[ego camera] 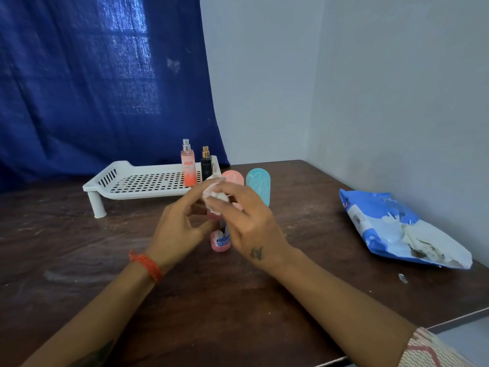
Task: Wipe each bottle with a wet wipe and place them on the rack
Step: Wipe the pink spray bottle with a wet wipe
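- Both hands meet over the middle of the dark wooden table [79, 247], working one small pink bottle [220, 241] between them.
- Left hand [176, 229], an orange thread band [146, 265] on its wrist, curls round the bottle's middle and holds it upright; only the lower part with its blue-and-white label shows below the fingers.
- Right hand [250, 223], a small tattoo near the wrist, pinches a crumpled white wet wipe [215, 195] in its fingertips and presses it over the top of that bottle.
- Whether the bottle's base touches the tabletop or hangs just above it, I cannot tell.
- Behind the hands sits the white perforated rack [137, 181] on short legs, near the blue curtain [92, 75].
- Two bottles stand upright on the rack's right end: a coral spray bottle [189, 168] printed ENGAGE with a clear cap, and just beside it a dark bottle [205, 165] with a gold sprayer.
- Off the rack, just right of it, a flat pink bottle [234, 177] peeks out behind the wipe, and a teal bottle [258, 185] of the same rounded shape stands next to it.
- Well to the right, near the wall, lies the blue-and-white wet wipe pack [383, 226], torn open with white wipes spilling out at its near end.
- A patterned sleeve [428, 350] shows at the right forearm, bottom right.
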Action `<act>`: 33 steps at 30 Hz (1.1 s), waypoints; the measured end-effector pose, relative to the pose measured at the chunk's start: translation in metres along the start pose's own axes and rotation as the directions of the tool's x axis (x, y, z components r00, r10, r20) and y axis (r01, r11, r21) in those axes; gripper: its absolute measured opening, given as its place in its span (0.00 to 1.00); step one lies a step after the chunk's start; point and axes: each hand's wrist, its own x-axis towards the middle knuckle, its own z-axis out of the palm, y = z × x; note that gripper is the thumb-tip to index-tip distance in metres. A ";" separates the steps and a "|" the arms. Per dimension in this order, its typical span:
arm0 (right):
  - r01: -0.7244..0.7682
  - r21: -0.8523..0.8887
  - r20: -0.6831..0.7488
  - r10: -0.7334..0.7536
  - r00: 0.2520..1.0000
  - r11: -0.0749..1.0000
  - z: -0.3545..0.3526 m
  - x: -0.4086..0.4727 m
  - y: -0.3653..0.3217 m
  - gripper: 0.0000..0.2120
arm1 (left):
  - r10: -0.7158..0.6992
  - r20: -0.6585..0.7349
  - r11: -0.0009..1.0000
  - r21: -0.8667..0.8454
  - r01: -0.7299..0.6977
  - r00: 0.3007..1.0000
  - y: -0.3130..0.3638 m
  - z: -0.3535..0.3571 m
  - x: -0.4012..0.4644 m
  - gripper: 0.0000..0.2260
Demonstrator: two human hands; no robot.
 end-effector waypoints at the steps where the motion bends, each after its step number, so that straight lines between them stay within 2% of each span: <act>1: 0.043 -0.042 0.060 -0.041 0.997 0.998 0.002 0.000 0.002 0.14 | 0.010 0.010 1.000 0.002 -0.010 1.000 0.000 0.000 0.000 0.33; 3: 0.089 -0.086 0.118 -0.078 0.990 0.992 0.004 0.000 0.007 0.15 | 0.014 0.018 1.000 -0.020 -0.013 1.000 -0.002 0.000 0.000 0.32; 5: 0.086 -0.087 0.102 -0.076 0.992 0.993 0.002 -0.003 0.010 0.12 | -0.011 0.022 0.998 -0.061 0.013 1.000 -0.003 0.000 0.000 0.32; 7: -0.005 -0.033 0.053 0.007 0.999 0.999 -0.002 -0.005 0.011 0.09 | -0.047 0.028 0.996 -0.081 0.049 0.999 -0.002 0.000 0.001 0.32; 10: -0.241 0.089 -0.022 0.244 0.970 0.966 -0.003 -0.006 0.014 0.07 | -0.072 0.027 0.994 -0.080 0.074 0.997 -0.003 -0.001 0.001 0.32; 13: -0.446 0.196 -0.051 0.463 0.885 0.873 -0.001 -0.003 0.017 0.07 | -0.081 0.037 0.992 -0.092 0.084 0.996 -0.003 -0.001 0.001 0.32; 15: -0.559 0.249 0.005 0.576 0.817 0.791 -0.001 0.000 0.015 0.10 | -0.091 0.038 0.992 -0.084 0.094 0.995 -0.003 0.000 0.001 0.30; 17: -0.611 0.272 0.091 0.612 0.785 0.743 0.000 0.000 0.010 0.11 | -0.104 0.040 0.991 -0.079 0.107 0.994 -0.003 0.000 0.001 0.31; 20: -0.638 0.307 0.143 0.629 0.764 0.706 -0.002 0.002 0.007 0.09 | -0.104 0.044 0.992 -0.067 0.107 0.994 -0.002 0.000 0.001 0.32; 25: -0.711 0.512 0.251 0.708 0.660 0.482 -0.020 0.007 0.011 0.09 | -0.114 0.050 0.991 -0.067 0.118 0.992 -0.002 0.000 0.001 0.33; 27: -0.734 0.486 0.223 0.745 0.629 0.475 -0.021 0.006 0.013 0.10 | -0.122 0.052 0.990 -0.067 0.126 0.991 -0.002 0.000 0.001 0.32; 29: -0.766 0.381 0.182 0.771 0.611 0.517 -0.018 0.003 0.016 0.10 | -0.129 0.052 0.989 -0.066 0.132 0.990 -0.003 0.000 0.001 0.33; 33: -0.769 0.111 0.171 0.750 0.639 0.630 -0.013 -0.003 0.020 0.09 | -0.132 0.049 0.989 -0.067 0.135 0.990 -0.003 0.000 0.000 0.33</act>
